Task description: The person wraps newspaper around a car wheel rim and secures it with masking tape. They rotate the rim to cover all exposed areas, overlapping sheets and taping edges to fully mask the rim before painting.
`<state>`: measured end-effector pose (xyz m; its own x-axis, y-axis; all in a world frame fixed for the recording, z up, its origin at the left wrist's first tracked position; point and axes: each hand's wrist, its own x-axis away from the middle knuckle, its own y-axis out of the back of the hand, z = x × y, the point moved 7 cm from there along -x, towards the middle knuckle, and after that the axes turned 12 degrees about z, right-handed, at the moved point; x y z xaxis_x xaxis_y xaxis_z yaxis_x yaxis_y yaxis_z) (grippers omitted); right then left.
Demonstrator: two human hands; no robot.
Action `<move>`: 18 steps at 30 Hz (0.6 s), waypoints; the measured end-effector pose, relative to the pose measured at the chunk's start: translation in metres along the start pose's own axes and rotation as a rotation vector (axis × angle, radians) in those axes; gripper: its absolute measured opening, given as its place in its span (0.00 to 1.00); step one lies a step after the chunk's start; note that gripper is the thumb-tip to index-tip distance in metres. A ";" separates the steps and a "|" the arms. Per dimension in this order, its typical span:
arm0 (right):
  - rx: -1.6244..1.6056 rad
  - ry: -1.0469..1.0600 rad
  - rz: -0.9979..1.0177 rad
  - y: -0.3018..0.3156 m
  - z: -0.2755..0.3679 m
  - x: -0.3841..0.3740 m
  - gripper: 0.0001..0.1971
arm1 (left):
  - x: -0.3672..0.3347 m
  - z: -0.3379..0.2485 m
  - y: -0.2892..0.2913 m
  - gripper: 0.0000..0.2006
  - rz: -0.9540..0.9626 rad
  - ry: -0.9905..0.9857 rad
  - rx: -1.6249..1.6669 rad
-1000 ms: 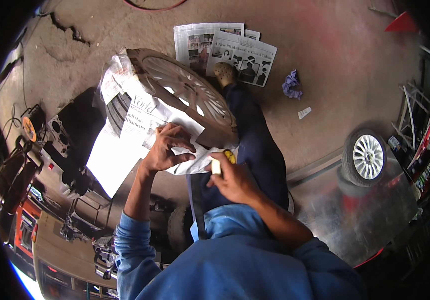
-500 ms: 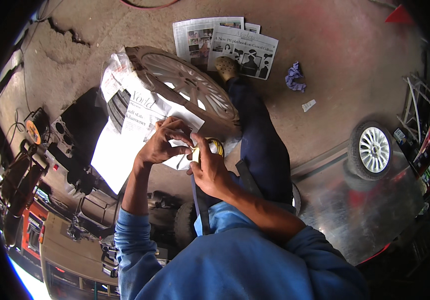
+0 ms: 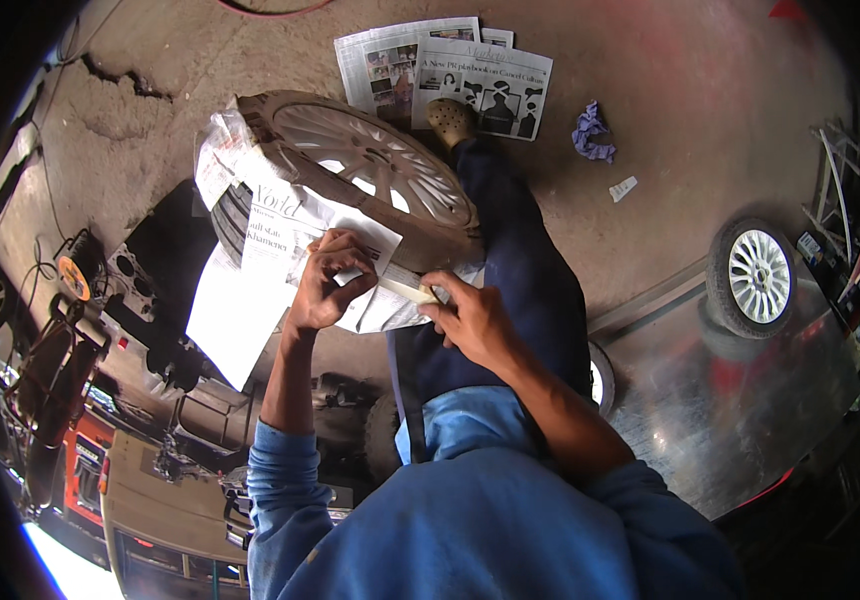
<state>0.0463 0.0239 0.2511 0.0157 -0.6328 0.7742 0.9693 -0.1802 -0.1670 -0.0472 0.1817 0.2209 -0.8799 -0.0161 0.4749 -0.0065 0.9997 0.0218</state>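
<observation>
A pale strip of masking tape (image 3: 403, 285) stretches between my two hands. My left hand (image 3: 334, 280), fingers curled, has the strip's end over the newspaper sheet (image 3: 285, 225). My right hand (image 3: 475, 318) is closed around the roll of tape, most of which is hidden by the fingers. The newspaper, together with thin plastic film (image 3: 228, 145), covers the near left side of a wheel (image 3: 375, 150) with a multi-spoke silver rim and a dusty tyre. My shoe (image 3: 450, 122) stands by the wheel's far side.
More newspaper sheets (image 3: 485, 85) lie on the floor beyond my shoe. A crumpled purple paper (image 3: 591, 132) and a small white scrap (image 3: 623, 188) lie to their right. Another wheel (image 3: 753, 278) rests by a shiny metal sheet (image 3: 710, 410). Dark machine parts (image 3: 140, 290) crowd the left.
My hands have moved apart, the right one going right, and a length of tape now spans between them. The roll has turned and is mostly hidden in my right hand.
</observation>
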 end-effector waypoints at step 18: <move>-0.056 -0.146 0.151 -0.014 -0.006 0.047 0.23 | 0.000 -0.007 -0.006 0.13 0.298 0.007 -0.217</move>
<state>0.0315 -0.0080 0.2858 0.1993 -0.5408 0.8172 0.9381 -0.1359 -0.3187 -0.0434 0.1758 0.2271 -0.8245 0.2741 0.4950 0.3511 0.9339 0.0676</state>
